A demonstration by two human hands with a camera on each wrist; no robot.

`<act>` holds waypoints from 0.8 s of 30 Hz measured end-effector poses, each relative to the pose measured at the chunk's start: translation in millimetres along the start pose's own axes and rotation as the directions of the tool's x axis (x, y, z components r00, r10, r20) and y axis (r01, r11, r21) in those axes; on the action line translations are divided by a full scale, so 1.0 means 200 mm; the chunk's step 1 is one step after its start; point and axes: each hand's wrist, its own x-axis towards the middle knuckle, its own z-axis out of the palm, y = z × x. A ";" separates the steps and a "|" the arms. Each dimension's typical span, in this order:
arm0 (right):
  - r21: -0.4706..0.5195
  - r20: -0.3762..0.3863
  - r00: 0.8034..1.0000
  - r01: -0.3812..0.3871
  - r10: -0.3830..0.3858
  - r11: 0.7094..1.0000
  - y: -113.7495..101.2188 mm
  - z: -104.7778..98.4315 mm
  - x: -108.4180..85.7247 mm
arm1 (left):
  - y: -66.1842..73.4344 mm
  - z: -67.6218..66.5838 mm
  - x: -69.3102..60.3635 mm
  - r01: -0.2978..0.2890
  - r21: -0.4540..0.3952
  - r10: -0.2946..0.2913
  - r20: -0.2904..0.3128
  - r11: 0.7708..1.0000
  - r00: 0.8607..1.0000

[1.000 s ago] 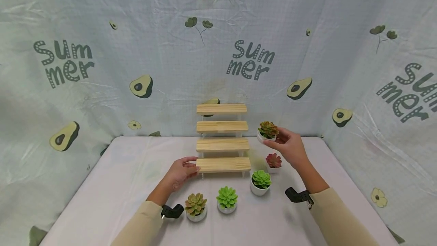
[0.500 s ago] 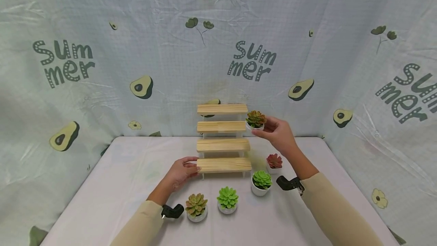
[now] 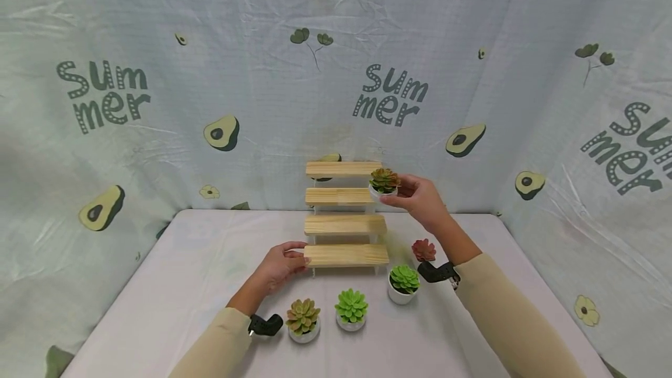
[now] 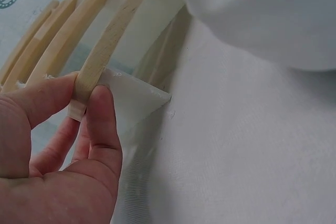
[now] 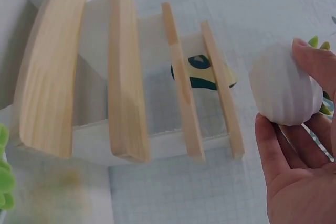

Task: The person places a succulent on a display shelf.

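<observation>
A tiered stand with wooden shelves stands at the back of the table. My left hand pinches the left end of its lowest shelf; in the left wrist view, the thumb and fingers lie on either side of the wooden board. My right hand holds a small potted succulent with brownish-green leaves, raised by the right end of the upper shelves. In the right wrist view the white ribbed pot is gripped between thumb and fingers, apart from the shelves. Its leaves are mostly hidden there.
On the table before the stand are a brownish succulent, a bright green succulent and another green one. A red succulent is partly covered by the right wrist. A patterned cloth hangs behind.
My right hand has carried the potted succulent left and upward, from right of the stand to the right end of its upper shelves. The left hand keeps its place on the lowest shelf.
</observation>
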 end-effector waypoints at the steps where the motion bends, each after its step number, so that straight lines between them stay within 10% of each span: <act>1: -0.007 0.002 1.000 0.002 -0.002 1.000 0.00 0.00 0.00 | 0.00 0.00 0.00 0.000 -0.002 0.000 -0.004 1.000 1.000; 24: 0.050 -0.038 0.999 -0.031 0.033 0.998 -0.05 0.13 0.13 | -0.02 -0.02 -0.02 -0.014 -0.009 0.014 0.017 1.000 1.000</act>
